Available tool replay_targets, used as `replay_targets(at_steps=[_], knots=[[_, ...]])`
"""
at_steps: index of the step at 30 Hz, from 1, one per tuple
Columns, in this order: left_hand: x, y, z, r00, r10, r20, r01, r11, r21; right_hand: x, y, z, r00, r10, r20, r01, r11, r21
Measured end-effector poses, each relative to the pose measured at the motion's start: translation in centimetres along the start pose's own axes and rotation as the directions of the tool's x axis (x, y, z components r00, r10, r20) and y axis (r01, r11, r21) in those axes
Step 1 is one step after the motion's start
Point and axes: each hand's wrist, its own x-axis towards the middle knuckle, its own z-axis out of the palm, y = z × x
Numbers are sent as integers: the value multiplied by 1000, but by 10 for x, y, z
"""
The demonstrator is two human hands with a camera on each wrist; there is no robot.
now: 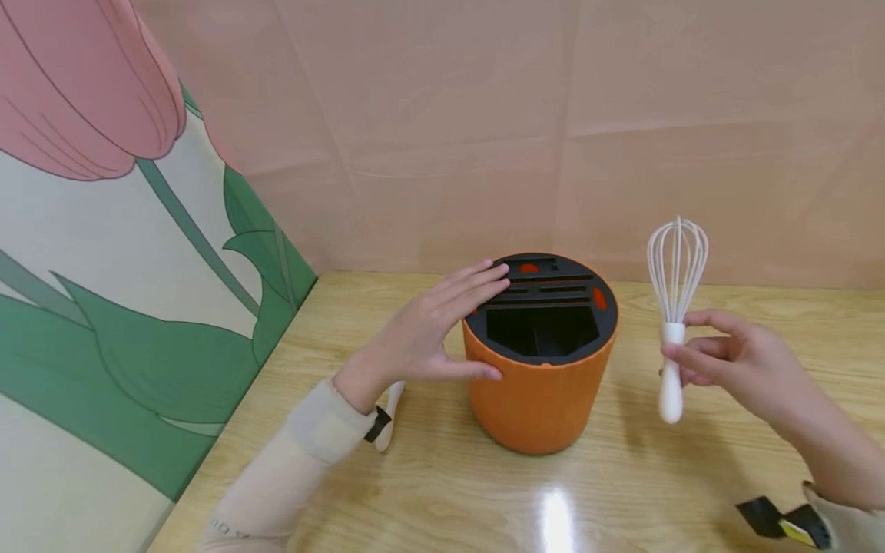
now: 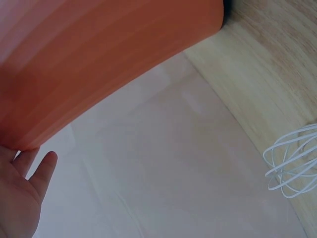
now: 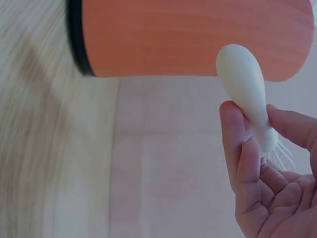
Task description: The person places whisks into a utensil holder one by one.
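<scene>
An orange utensil holder (image 1: 539, 407) with a black slotted top (image 1: 546, 296) stands upright on the table. My left hand (image 1: 430, 330) rests on its left rim, fingers laid straight over the top and the thumb along the front side. To the right of the holder, my right hand (image 1: 750, 365) pinches a white whisk (image 1: 671, 384) by its handle, held above the table with the wires upward. From the right wrist view, the thumb and fingertips grip the narrow part of the handle (image 3: 242, 74). The whisk's wires (image 2: 292, 163) show at the edge of the left wrist view.
A white, slim object (image 1: 389, 430) lies on the wooden table (image 1: 442, 491) beside the left wrist, partly hidden by it; its kind cannot be told. A pinkish cloth backdrop (image 1: 442, 153) stands behind, and a tulip-patterned panel (image 1: 173, 307) borders the left.
</scene>
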Motion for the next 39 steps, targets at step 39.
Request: replay_targets(at_steps=[39], knots=[[0, 1, -1, 1000, -3, 2, 3, 1000, -25, -1, -73, 31, 903, -411, -127, 421, 785, 454]])
